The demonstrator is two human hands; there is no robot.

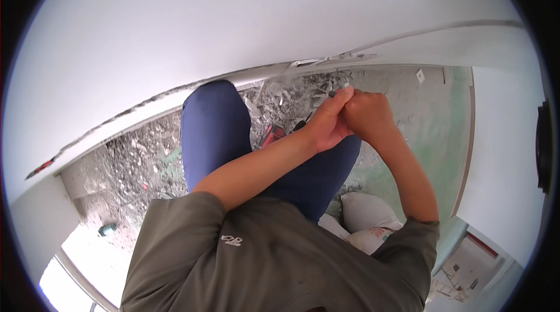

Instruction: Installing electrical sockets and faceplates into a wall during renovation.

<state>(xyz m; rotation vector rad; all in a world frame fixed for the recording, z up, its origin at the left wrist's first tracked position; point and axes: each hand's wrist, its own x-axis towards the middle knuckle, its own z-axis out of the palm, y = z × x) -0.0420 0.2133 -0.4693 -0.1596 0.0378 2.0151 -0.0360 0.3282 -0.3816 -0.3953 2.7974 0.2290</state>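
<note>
My left hand (328,127) and my right hand (368,114) meet in front of the wall, over my right thigh. The right hand is closed in a fist. Against it presses the left hand, its thumb pointing up and its fingers curled. A short dark end of something (332,94) pokes out beside the left thumb; the rest is hidden by the hands, so its kind does not show. Between my knees lies a red and black tool (272,135) on the rubble, partly covered by my left forearm.
A rough groove (146,102) runs along the white wall (280,14). Broken rubble (140,160) covers the floor along its foot. White sacks (367,213) stand by my right side. A small red thing (41,169) sits in the groove's left end; a dark green object (107,229) lies at left.
</note>
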